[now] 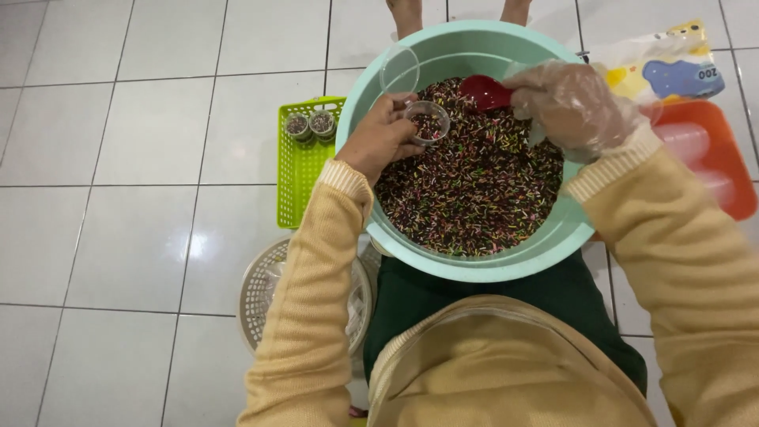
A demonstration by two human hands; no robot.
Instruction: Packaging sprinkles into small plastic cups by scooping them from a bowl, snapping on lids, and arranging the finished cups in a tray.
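Our left hand (381,136) grips a small clear cup (428,121), partly filled with sprinkles, its hinged lid (399,69) standing open; our gloved right hand (575,105) grasps a red scoop (485,92) just beside the cup's rim; both hover over the mint-green basin (443,54), which holds a heap of dark, multicoloured sprinkles (478,186); to the left we see a lime-green basket (296,182) with two filled cups (310,124); to the right, an orange tray (731,170) and, behind it, a white, yellow and blue packet (664,71); a round white basket (261,292) sits near our left elbow.
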